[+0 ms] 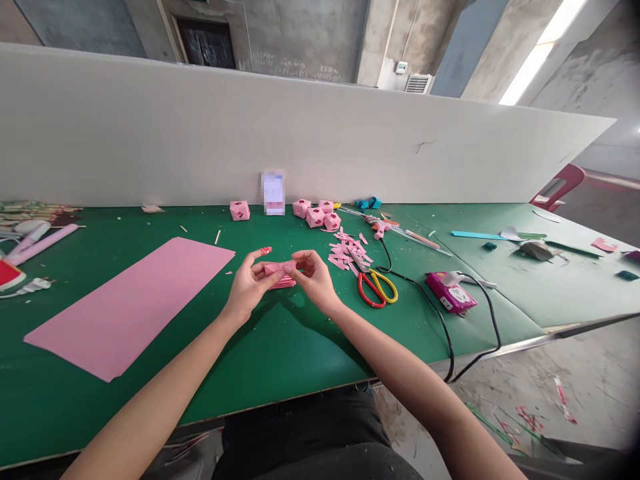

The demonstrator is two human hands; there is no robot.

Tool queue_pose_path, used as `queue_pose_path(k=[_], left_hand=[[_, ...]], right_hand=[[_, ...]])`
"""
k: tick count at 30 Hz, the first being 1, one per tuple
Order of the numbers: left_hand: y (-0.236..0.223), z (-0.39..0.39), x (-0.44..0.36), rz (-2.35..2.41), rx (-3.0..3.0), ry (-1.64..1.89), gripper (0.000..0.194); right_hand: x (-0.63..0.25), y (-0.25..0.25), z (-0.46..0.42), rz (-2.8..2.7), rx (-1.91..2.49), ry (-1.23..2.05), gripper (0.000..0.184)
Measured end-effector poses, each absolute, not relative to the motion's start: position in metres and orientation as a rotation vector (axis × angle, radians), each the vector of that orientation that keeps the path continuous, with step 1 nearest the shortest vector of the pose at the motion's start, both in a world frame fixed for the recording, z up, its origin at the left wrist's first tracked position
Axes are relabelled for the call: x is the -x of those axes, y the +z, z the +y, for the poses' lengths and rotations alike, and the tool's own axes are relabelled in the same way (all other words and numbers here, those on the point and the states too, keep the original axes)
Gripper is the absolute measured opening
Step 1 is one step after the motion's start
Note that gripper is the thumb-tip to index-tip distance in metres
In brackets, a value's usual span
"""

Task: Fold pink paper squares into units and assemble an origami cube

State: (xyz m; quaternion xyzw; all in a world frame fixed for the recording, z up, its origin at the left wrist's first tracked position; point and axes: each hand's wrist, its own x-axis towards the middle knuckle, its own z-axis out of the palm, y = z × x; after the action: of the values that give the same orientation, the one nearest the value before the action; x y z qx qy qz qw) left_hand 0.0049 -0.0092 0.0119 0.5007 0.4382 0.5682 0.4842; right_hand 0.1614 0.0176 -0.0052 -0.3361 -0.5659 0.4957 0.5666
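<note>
Between my two hands is a small piece of pink paper, pinched from both sides above a small stack of pink paper pieces. My left hand grips its left end with thumb and fingers, the index finger with a red patterned wrap raised. At the right end, my right hand closes thumb and fingers on the same piece. Scissors with red and yellow handles lie to the right, their blades among pink paper scraps. Large pink sheets lie to the left.
Several folded pink paper cubes stand near the white partition, by a phone-like screen. A pink glue gun lies behind the scissors. A purple power adapter with black cable sits at the right. The green table's front edge is near my lap.
</note>
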Motion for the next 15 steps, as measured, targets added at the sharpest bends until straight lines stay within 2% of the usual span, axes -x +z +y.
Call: queue_pose_path(k=[3,9,15], left_hand=[[0.0124,-0.0103,-0.0049,1.068,-1.251,1.384,0.076],[0.0102,-0.0104,-0.006,1.027,-1.258,1.364,0.076],[0.0064,-0.0087,-0.0058,0.996,-1.271,1.363,0.075]], right_hand=[[-0.1621,-0.0033,0.0164,-1.369,0.819,1.172,0.04],[-0.1638,-0.0009,0.0143,-1.479,0.865,1.113,0.028],[-0.164,-0.0001,0.0146,-1.494,0.897,1.076,0.027]])
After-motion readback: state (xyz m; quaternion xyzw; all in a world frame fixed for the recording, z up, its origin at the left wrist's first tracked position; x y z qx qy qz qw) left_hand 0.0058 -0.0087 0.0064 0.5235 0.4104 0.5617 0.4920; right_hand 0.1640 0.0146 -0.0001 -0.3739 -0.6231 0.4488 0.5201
